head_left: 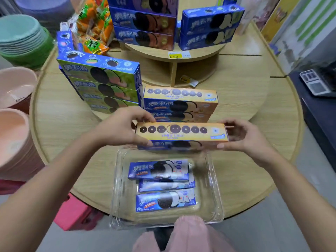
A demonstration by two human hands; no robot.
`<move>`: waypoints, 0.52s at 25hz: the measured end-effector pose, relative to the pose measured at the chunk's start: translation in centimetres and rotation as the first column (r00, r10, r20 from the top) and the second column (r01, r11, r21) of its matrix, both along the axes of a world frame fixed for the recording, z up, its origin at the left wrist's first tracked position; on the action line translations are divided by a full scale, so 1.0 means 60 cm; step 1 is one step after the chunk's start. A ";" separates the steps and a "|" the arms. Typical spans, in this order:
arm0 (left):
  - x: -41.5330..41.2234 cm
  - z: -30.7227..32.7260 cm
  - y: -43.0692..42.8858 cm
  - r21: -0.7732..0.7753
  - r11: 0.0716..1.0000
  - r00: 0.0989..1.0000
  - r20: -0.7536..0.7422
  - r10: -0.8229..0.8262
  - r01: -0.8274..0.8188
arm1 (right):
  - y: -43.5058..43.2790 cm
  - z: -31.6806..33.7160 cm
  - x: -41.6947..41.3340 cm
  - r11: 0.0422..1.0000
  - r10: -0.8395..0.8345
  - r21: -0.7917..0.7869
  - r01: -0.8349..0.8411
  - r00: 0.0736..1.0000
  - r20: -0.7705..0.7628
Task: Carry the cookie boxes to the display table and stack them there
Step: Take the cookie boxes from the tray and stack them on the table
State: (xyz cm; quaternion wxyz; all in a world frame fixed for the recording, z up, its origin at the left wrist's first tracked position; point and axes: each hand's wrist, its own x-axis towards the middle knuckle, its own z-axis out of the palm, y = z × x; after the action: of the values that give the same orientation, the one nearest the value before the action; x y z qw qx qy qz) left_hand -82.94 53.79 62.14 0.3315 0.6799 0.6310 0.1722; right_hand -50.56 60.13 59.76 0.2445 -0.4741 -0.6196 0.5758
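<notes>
orange cookie box (181,131) | level, held above table | matching two-box stack (181,104) just behind

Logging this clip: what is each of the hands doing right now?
Left hand: closed on the left end of the orange cookie box.
Right hand: closed on its right end.

Left hand (120,128), right hand (243,137) forward, level, fingers curled, palms facing.

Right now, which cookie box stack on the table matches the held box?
The orange stack just behind the held box: same orange top with a row of cookies. The green stack to its left doesn't match.
</notes>
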 end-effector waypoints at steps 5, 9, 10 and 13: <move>-0.001 0.098 0.103 0.236 0.970 0.969 -0.248 0.012 0.049 | 0.099 0.078 -0.014 0.985 -0.024 0.169 0.031 0.999 -0.047; -0.011 0.101 0.155 0.252 0.966 0.942 -0.333 0.031 0.057 | 0.154 0.079 -0.033 0.976 -0.047 0.213 0.048 0.999 -0.011; -0.013 0.096 0.163 0.244 0.969 0.940 -0.339 0.042 0.044 | 0.160 0.073 -0.038 0.975 -0.043 0.219 0.039 0.999 0.012; -0.014 0.082 0.177 0.239 0.971 0.939 -0.338 0.061 0.023 | 0.177 0.056 -0.047 0.973 -0.056 0.227 0.042 0.997 0.055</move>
State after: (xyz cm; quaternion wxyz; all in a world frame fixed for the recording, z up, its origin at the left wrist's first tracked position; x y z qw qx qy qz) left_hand -83.78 64.39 67.07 0.1304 0.7283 0.6602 0.1288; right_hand -53.37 70.74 63.12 0.2919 -0.4759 -0.6763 0.4806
